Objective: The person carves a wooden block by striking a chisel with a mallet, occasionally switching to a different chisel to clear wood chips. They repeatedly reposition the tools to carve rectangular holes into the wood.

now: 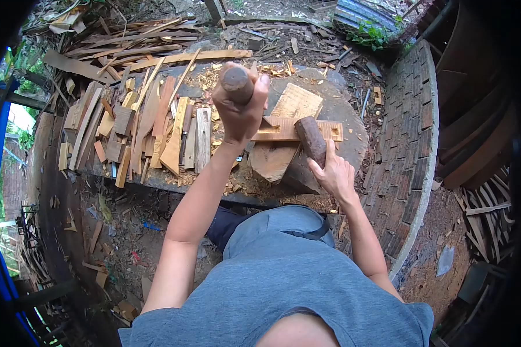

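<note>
Now, left hand (238, 105): clenched around a round handle (236, 81)
Right hand (336, 176): grasping a dark mallet (311, 140)
Plank (282, 132): lying across a block (299, 101) on the tabletop (347, 104)

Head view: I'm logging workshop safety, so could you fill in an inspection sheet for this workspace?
Surface: work surface strewn with shavings.
Job's things: notched board lying across a thicker wood block.
Clutter: many wood strips crowded on the left of the surface; a wood pile beyond it.
Grips: left grip closed round a thick, round-ended handle; right grip holding a dark cylinder by its near end, over the board.
Cables: nothing seen.
Surroundings: brick-patterned panel on the right; corrugated sheet at the far right; scraps on the ground.
</note>
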### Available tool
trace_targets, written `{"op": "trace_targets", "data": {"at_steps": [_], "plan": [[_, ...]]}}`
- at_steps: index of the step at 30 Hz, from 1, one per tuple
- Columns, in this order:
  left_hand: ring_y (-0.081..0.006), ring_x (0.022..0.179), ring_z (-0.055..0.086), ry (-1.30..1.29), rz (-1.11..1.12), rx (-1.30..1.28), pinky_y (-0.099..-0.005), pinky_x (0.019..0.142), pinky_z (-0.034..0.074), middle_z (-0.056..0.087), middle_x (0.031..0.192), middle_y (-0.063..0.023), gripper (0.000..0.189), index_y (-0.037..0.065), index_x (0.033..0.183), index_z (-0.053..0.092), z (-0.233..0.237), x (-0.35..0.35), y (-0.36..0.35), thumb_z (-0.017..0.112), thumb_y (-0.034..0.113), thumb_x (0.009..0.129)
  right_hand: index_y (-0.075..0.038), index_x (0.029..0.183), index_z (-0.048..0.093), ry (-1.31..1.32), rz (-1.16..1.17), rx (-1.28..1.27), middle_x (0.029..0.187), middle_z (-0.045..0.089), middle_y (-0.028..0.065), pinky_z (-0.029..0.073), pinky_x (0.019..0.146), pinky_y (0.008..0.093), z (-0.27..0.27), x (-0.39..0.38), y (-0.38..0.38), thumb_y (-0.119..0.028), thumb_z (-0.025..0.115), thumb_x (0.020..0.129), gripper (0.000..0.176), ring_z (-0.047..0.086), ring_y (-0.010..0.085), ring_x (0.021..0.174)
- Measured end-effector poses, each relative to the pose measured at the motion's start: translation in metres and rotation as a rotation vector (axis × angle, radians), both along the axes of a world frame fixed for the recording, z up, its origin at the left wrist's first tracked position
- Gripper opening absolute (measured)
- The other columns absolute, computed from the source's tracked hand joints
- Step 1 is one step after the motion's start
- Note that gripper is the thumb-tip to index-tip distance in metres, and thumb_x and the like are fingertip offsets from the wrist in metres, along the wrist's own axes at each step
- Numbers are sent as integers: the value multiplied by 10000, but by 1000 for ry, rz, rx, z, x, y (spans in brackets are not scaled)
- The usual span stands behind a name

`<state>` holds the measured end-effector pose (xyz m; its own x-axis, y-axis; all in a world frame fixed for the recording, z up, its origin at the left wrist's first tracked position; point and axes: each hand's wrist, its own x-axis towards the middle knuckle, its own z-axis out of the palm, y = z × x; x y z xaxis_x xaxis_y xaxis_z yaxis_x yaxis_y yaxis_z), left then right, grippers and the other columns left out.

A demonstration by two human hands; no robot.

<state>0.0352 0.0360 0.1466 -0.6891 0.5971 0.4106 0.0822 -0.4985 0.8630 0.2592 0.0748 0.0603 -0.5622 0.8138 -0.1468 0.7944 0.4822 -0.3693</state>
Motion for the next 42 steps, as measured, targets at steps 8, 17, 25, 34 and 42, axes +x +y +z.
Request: {"op": "trace_targets", "data": {"at_steps": [8, 17, 25, 34, 42], "plan": [[-89, 652, 526, 196, -23, -97, -241, 588, 405, 541, 752, -19, 165, 34, 690, 562, -32, -9, 10, 698, -4, 777, 8, 1256, 399, -2, 17, -20, 808, 672, 268, 511, 661, 525, 4, -1, 2, -483, 595, 842, 672, 667, 445, 763], [-84, 457, 556, 55, -99, -123, -240, 414, 449, 577, 631, -17, 107, 11, 782, 592, -19, -20, 27, 666, 45, 851, -8, 1217, 403, -29, 18, -38, 811, 670, 268, 501, 651, 533, 14, -5, 4, -471, 596, 843, 625, 659, 458, 768], [-91, 438, 554, 19, -89, -142, -249, 404, 444, 569, 606, -12, 123, 11, 766, 594, -18, -26, 29, 673, 55, 849, -13, 1175, 412, -26, -18, -64, 766, 661, 274, 503, 645, 531, 11, -6, 4, -475, 600, 843, 600, 660, 456, 753], [-63, 444, 540, 19, -53, -107, -224, 390, 399, 564, 547, 3, 197, 50, 687, 559, -8, -20, 29, 658, 58, 857, -23, 1142, 422, -17, -27, -45, 733, 655, 271, 505, 633, 527, 8, -5, 4, -477, 606, 838, 577, 661, 450, 721], [-64, 442, 534, 134, -12, -126, -222, 399, 434, 562, 597, 6, 135, 24, 764, 586, -32, -16, 30, 667, 65, 864, -18, 1138, 419, -29, -17, -63, 768, 660, 276, 500, 652, 535, 12, -9, 9, -486, 592, 843, 579, 657, 457, 744]]}}
